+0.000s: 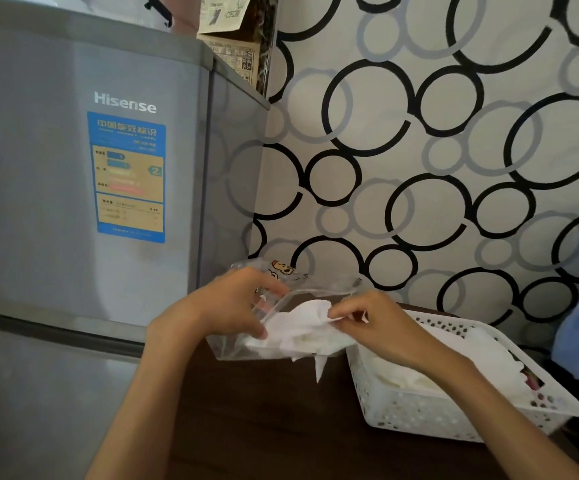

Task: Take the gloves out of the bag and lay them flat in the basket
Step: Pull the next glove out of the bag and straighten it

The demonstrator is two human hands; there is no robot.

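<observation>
Midway through, judging by contents. Low centre of frame: left hand gripping clear plastic bag; right hand pinching thin white gloves at its mouth. White perforated plastic basket, lower right, already holding several.

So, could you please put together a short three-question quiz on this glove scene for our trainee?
1. True or false: the left hand grips the clear bag.
2. What is the right hand pinching: A) the basket rim, B) a white glove at the bag's mouth, C) the fridge label?
3. On which side of the bag does the basket stand?

Key: 1 true. 2 B. 3 The person's right, on the dark table, with white gloves already inside.
</observation>
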